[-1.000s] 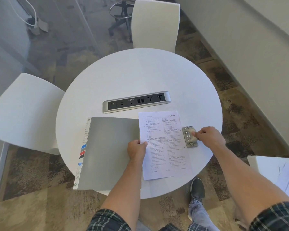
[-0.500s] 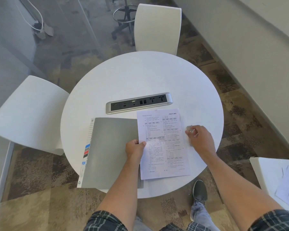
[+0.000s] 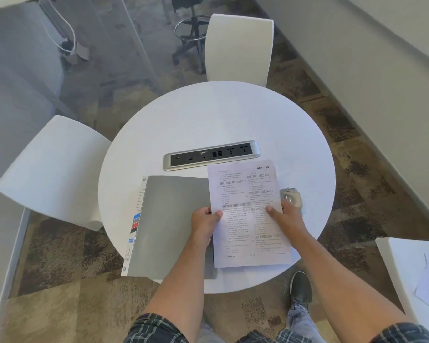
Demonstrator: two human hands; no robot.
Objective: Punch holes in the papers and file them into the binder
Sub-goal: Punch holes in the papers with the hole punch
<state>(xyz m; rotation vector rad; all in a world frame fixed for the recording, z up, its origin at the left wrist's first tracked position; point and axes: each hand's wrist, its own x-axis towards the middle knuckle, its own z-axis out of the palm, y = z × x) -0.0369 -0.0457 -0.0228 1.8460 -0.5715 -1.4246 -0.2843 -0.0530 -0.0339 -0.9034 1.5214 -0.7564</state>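
A printed paper sheet (image 3: 248,194) lies on the near right part of the round white table (image 3: 208,120), its left edge overlapping a closed grey binder (image 3: 171,224). My left hand (image 3: 206,219) pinches the sheet's left edge. At the sheet's right edge, my right hand (image 3: 289,217) has its thumb on top of the paper and its fingers hidden beneath. A small metal hole punch (image 3: 291,198) sits on the table just beyond my right hand, beside the sheet's right edge.
A silver power socket strip (image 3: 211,155) is set into the table behind the sheet. White chairs stand at the left (image 3: 52,169) and at the back (image 3: 238,45). Another white surface with papers (image 3: 416,273) is at the near right. My shoe (image 3: 300,288) shows below the table edge.
My right hand has come off the hole punch and moved left and nearer, onto the sheet's right edge. The punch is uncovered again. My left hand keeps its hold.
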